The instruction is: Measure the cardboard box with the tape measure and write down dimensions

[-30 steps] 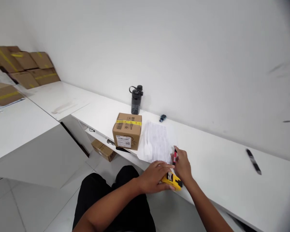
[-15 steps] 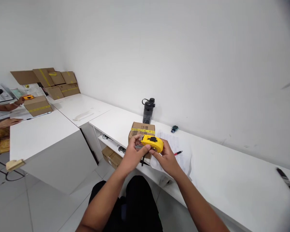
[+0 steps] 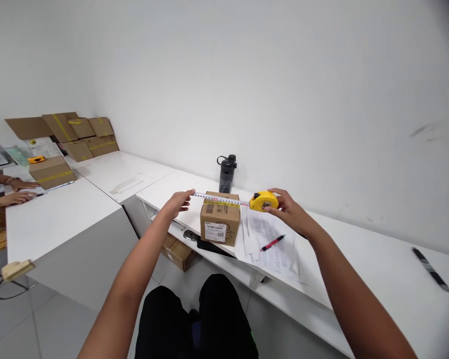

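My right hand (image 3: 288, 209) grips the yellow case of a tape measure (image 3: 264, 201), its fingers closed around the right end. The white blade (image 3: 228, 200) is drawn out to the left, passing over the top of a small cardboard box (image 3: 220, 222). At the blade's far end, my left hand (image 3: 178, 203) pinches the tip between thumb and finger. Yellow tape crosses the box, and a white label faces me. Whether the blade touches the box top I cannot tell.
Behind the box stands a dark bottle (image 3: 227, 174). Printed papers (image 3: 275, 239) with a red pen (image 3: 273, 243) lie to its right. A knife-like black object (image 3: 431, 269) rests far right. At left, another person's hands (image 3: 20, 192) are near a cardboard box (image 3: 52, 170).
My hands have moved apart, pulling the blade out of the tape measure across the box. The case went right and up, my left hand left. The other person let go of an orange tape measure.
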Demonstrator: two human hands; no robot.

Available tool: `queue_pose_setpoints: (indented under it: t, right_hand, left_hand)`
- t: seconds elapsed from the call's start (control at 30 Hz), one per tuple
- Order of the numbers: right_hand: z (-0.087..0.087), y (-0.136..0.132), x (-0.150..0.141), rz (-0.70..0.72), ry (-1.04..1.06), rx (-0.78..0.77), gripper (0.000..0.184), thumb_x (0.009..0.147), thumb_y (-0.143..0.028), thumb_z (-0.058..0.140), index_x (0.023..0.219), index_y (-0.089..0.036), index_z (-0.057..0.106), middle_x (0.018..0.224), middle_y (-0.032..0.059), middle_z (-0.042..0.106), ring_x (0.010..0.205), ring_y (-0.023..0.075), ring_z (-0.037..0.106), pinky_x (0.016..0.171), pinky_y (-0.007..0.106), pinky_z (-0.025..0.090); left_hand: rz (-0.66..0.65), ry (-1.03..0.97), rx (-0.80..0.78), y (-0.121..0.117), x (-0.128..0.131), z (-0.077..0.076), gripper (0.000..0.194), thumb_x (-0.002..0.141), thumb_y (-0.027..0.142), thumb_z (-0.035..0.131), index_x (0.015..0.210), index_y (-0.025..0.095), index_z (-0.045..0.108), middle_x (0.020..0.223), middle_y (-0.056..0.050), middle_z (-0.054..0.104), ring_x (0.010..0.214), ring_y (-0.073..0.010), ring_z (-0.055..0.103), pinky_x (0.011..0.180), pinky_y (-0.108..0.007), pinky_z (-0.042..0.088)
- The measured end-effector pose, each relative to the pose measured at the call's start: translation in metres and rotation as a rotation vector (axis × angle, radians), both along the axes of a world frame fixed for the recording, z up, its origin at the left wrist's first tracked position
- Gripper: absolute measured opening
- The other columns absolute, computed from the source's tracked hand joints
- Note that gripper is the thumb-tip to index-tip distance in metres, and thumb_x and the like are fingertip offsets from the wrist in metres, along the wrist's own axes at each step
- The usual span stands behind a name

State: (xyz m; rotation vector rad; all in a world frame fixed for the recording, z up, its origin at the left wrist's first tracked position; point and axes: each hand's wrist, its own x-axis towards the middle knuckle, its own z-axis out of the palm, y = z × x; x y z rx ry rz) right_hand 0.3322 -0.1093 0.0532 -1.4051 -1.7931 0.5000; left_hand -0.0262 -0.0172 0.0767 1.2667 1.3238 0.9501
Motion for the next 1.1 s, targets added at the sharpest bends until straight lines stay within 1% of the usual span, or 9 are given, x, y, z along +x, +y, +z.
queue_pose_setpoints:
  t: [0.1, 0.27, 0.53, 0.67, 0.73, 0.8, 0.9, 1.0, 1.1]
  right_hand:
    - [-0.006, 0.009, 0.004, 0.020, -0.086, 0.003, 0.055, 0.084, -0.050, 0.057, 0.134, -0.031, 0.041, 0.121, 0.0065, 0.062, 0.091, 0.0228, 0.064, 0.078, 0.038, 0.054]
    - [-0.007, 0.017, -0.018, 0.015, -0.228, 0.074, 0.054, 0.089, -0.045, 0.049, 0.141, -0.034, 0.037, 0.140, 0.0046, 0.051, 0.114, 0.0273, 0.058, 0.091, 0.044, 0.051]
    - [-0.011, 0.024, -0.018, -0.039, -0.295, 0.130, 0.053, 0.093, -0.041, 0.041, 0.145, -0.032, 0.031, 0.144, 0.0055, 0.047, 0.119, 0.0258, 0.055, 0.094, 0.043, 0.050]
    - [-0.011, 0.011, -0.024, -0.118, -0.308, 0.212, 0.058, 0.092, -0.045, 0.044, 0.145, -0.026, 0.031, 0.138, 0.0106, 0.052, 0.114, 0.0285, 0.058, 0.085, 0.043, 0.052]
    - [-0.014, -0.008, -0.040, -0.215, -0.298, 0.239, 0.066, 0.088, -0.051, 0.050, 0.144, -0.021, 0.034, 0.119, 0.0130, 0.064, 0.095, 0.0289, 0.064, 0.072, 0.041, 0.054]
    - [-0.022, -0.035, -0.070, -0.283, -0.294, 0.285, 0.067, 0.085, -0.053, 0.054, 0.141, -0.020, 0.040, 0.091, 0.0102, 0.069, 0.073, 0.0266, 0.064, 0.061, 0.039, 0.052]
    - [-0.042, -0.072, -0.127, -0.269, -0.285, 0.450, 0.058, 0.086, -0.047, 0.051, 0.138, -0.022, 0.045, 0.083, 0.0112, 0.067, 0.068, 0.0261, 0.062, 0.067, 0.044, 0.050]
    - [-0.055, -0.088, -0.173, -0.337, -0.263, 0.413, 0.058, 0.086, -0.042, 0.048, 0.142, -0.026, 0.042, 0.079, 0.0125, 0.064, 0.071, 0.0308, 0.062, 0.069, 0.050, 0.047]
    - [-0.054, -0.081, -0.190, -0.376, -0.261, 0.378, 0.058, 0.087, -0.041, 0.047, 0.143, -0.028, 0.040, 0.077, 0.0121, 0.062, 0.071, 0.0314, 0.062, 0.067, 0.048, 0.046]
  left_hand:
    - [-0.061, 0.158, -0.021, 0.011, 0.006, -0.017, 0.051, 0.063, 0.064, 0.068, 0.080, 0.017, 0.057, 0.085, -0.004, 0.059, 0.069, -0.0151, 0.054, 0.061, -0.028, 0.044]
    - [-0.169, 0.322, -0.024, 0.005, 0.030, -0.036, 0.058, 0.067, 0.072, 0.058, 0.088, 0.018, 0.054, 0.096, -0.009, 0.066, 0.082, -0.0215, 0.060, 0.064, -0.030, 0.045]
    - [-0.180, 0.380, 0.143, 0.003, 0.037, -0.045, 0.048, 0.080, 0.066, 0.047, 0.076, 0.018, 0.049, 0.075, -0.006, 0.063, 0.061, -0.0162, 0.057, 0.054, -0.028, 0.042]
    - [-0.185, 0.371, 0.146, 0.010, 0.027, -0.035, 0.044, 0.082, 0.062, 0.049, 0.076, 0.018, 0.049, 0.080, -0.006, 0.062, 0.063, -0.0151, 0.057, 0.056, -0.028, 0.044]
    - [-0.188, 0.324, 0.163, 0.019, 0.025, -0.023, 0.044, 0.083, 0.062, 0.047, 0.081, 0.018, 0.049, 0.086, -0.007, 0.062, 0.072, -0.0161, 0.059, 0.061, -0.028, 0.047]
    - [-0.210, 0.307, 0.228, 0.030, 0.030, -0.009, 0.043, 0.086, 0.061, 0.042, 0.085, 0.018, 0.049, 0.092, -0.008, 0.062, 0.082, -0.0172, 0.060, 0.068, -0.028, 0.049]
    - [-0.274, 0.395, 0.332, 0.049, 0.054, 0.005, 0.043, 0.088, 0.060, 0.040, 0.086, 0.019, 0.051, 0.096, -0.008, 0.063, 0.089, -0.0194, 0.058, 0.075, -0.030, 0.048]
    - [-0.284, 0.511, 0.366, 0.065, 0.085, 0.003, 0.040, 0.083, 0.059, 0.050, 0.082, 0.019, 0.054, 0.095, -0.009, 0.064, 0.094, -0.0244, 0.057, 0.084, -0.036, 0.045]
    - [-0.264, 0.635, 0.403, 0.075, 0.101, -0.008, 0.034, 0.084, 0.054, 0.052, 0.078, 0.020, 0.055, 0.099, -0.011, 0.064, 0.106, -0.0297, 0.053, 0.091, -0.041, 0.039]
